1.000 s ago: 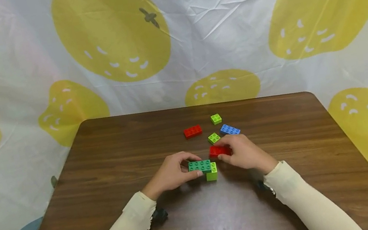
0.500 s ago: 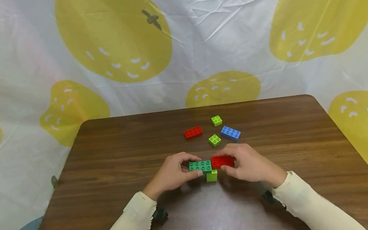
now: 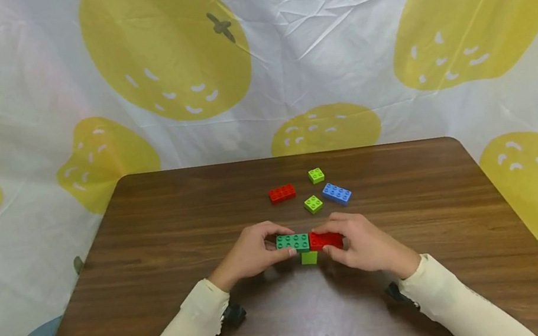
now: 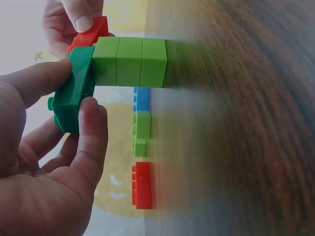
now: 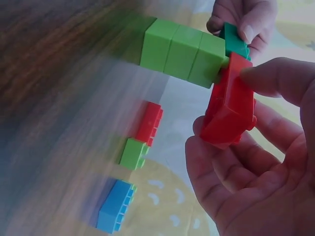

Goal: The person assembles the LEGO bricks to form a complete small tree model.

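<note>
A column of three lime-green bricks [image 4: 130,62] stands upright on the table. My left hand [image 3: 251,252] pinches a dark green brick [image 3: 292,242], which sits on the column's top and juts out to the left. Between thumb and fingers my right hand [image 3: 365,240] holds a red brick [image 5: 230,101] at the right half of that top, end to end with the dark green one. In the right wrist view a lime stud shows at a narrow gap under the red brick, so it looks not fully pressed down there.
Behind the hands lie loose bricks: a second red brick [image 3: 282,193], a blue brick [image 3: 337,193], a small lime brick [image 3: 314,204] and another small lime brick [image 3: 316,175]. A fruit-print cloth [image 3: 220,134] hangs past the back edge of the wooden table [image 3: 189,206].
My right hand has brought the red brick toward me, from behind the column onto its top beside the dark green brick, then slightly nearer. My left hand has stayed in place.
</note>
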Demonstrator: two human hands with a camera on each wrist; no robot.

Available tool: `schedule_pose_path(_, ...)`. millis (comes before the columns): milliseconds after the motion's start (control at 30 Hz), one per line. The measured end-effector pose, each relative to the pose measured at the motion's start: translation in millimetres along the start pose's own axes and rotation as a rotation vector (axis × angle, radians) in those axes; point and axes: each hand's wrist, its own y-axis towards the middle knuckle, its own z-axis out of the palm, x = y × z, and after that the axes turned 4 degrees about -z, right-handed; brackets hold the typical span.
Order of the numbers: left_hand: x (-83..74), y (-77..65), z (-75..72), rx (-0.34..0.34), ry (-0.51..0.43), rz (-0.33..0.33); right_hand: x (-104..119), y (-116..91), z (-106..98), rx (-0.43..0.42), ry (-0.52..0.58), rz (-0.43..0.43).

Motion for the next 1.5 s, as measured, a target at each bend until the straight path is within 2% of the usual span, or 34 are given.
schedule_pose_path(233, 2.2, 1.4, 0.7, 0.000, 0.017, 0.005, 3, 3, -1, 0.019, -0.032, 0.021)
schedule_pose_path(467, 3.5, 1.3, 1.8, -0.009, 0.013, 0.001, 7, 4, -1, 0.025, -0.070, 0.002)
schedule_pose_path(733, 4.5, -2.2, 0.9, -0.007, 0.007, -0.015, 11, 6, 3, 0.065, -0.104, 0.039)
schedule_pose_path(1133, 1.6, 2.3, 0.3, 0.006, 0.026, 0.003, 8, 12, -6, 0.092, -0.054, 0.077)
schedule_pose_path(1500, 0.1, 1.0, -0.5, 0.000, 0.017, 0.001, 6, 17, -6, 0.090, 0.012, 0.062)
